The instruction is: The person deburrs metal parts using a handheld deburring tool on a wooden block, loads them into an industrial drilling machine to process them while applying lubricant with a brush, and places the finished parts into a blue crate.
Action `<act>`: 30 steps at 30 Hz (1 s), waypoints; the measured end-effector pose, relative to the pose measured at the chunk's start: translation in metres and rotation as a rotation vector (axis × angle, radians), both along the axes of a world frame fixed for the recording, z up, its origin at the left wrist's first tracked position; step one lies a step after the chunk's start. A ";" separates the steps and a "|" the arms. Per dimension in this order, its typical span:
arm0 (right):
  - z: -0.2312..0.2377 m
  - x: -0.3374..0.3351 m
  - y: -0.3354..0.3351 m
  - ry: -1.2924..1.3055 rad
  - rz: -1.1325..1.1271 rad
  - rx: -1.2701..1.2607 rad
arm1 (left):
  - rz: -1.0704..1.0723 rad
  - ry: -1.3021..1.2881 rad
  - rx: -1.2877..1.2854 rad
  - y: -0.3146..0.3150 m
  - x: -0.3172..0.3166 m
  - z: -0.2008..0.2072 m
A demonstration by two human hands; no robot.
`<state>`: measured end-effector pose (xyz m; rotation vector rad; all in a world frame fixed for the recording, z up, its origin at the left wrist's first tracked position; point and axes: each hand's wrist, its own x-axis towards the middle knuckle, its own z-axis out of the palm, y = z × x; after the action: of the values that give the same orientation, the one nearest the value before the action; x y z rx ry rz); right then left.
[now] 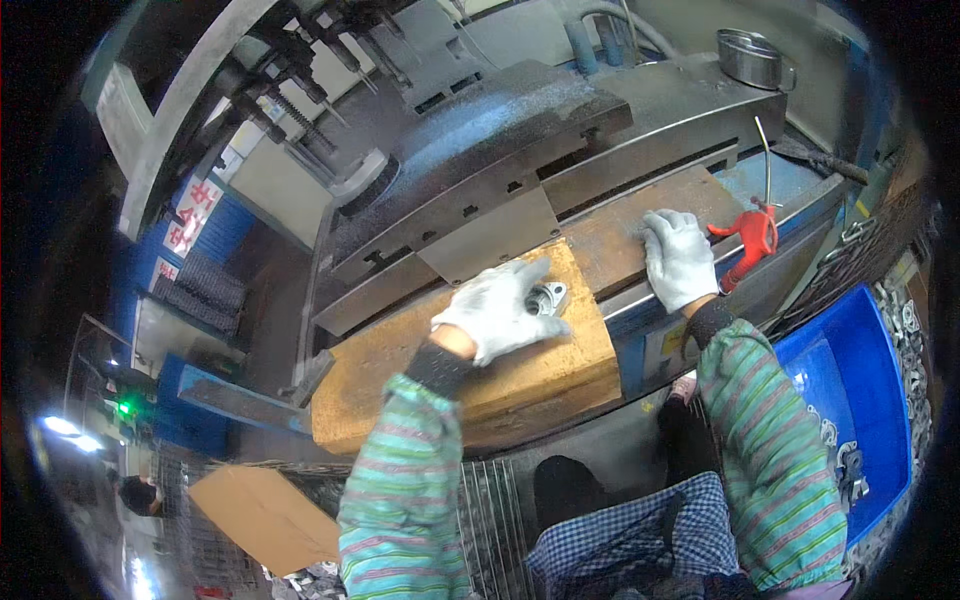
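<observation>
My left hand (497,312), in a white glove, rests on the yellow wooden block (590,345). Its thumb and fingers are closed about a small grey metal flange fitting (550,296) with a round opening, partly hidden by the glove. Farther right, my right hand (679,258), gloved too, lies over the brown board (610,240) along the front of the machine bed. Its fingers are a little bent and apart, with nothing visible in them. Just right of it is a red air blow gun (752,240) with a thin bent metal nozzle.
A slotted metal machine table (480,190) lies beyond the block, under several spindles (290,90). A metal cup (750,58) stands at the back right. At lower right, a blue bin (865,370) holds metal parts. A cardboard piece (262,515) is at lower left.
</observation>
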<state>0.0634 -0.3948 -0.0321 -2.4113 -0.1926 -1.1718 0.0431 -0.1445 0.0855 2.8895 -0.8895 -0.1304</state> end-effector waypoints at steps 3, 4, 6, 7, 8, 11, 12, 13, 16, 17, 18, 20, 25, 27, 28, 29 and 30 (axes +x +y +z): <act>0.000 0.000 -0.001 -0.011 0.014 -0.006 | 0.047 0.174 0.067 -0.011 0.007 0.003; 0.000 0.000 -0.001 -0.026 0.020 -0.006 | 0.068 0.222 -0.001 -0.007 0.011 0.003; 0.000 0.001 -0.001 -0.026 0.018 -0.009 | 0.129 0.137 -0.382 0.007 0.011 -0.009; 0.000 0.001 -0.001 -0.031 0.017 -0.010 | 0.162 0.192 -0.726 0.018 0.010 -0.019; 0.000 0.001 -0.001 -0.020 0.015 -0.005 | 0.160 0.257 -0.909 0.030 0.015 -0.028; 0.000 0.001 0.000 -0.010 0.007 0.002 | 0.190 0.047 -0.599 0.067 0.022 -0.051; 0.000 0.001 0.000 -0.004 0.008 0.007 | 0.055 -0.002 -0.378 0.077 0.025 -0.054; 0.000 0.001 0.000 0.005 0.006 0.015 | 0.142 0.049 -0.267 0.081 0.024 -0.060; 0.000 0.000 0.001 0.016 -0.004 0.019 | 0.278 -0.151 -0.380 0.073 0.017 -0.072; 0.000 0.001 0.001 0.011 -0.006 0.016 | 0.319 -0.263 -0.397 0.065 0.014 -0.075; 0.001 0.001 0.001 -0.017 -0.010 0.012 | 0.203 -0.380 -0.345 0.057 0.014 -0.075; 0.001 0.001 0.000 0.015 0.001 0.013 | 0.160 -0.317 -0.175 0.044 0.015 -0.069; 0.000 0.001 -0.001 -0.016 0.018 0.038 | 0.079 -0.412 -0.462 0.017 0.026 -0.055; -0.001 0.000 -0.001 -0.011 0.001 0.040 | 0.005 -0.507 -0.533 0.003 0.025 -0.058; -0.001 0.000 -0.001 -0.005 0.006 0.037 | -0.036 -0.587 -0.493 -0.008 0.025 -0.061; 0.000 0.000 -0.001 -0.023 0.011 0.035 | -0.060 -0.580 -0.383 -0.015 0.021 -0.063; 0.000 0.000 -0.001 -0.030 0.023 0.045 | -0.096 -0.504 -0.119 -0.022 0.018 -0.063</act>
<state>0.0631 -0.3954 -0.0321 -2.3476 -0.2005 -1.1905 0.0607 -0.1664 0.0221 2.8056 -1.0599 0.6459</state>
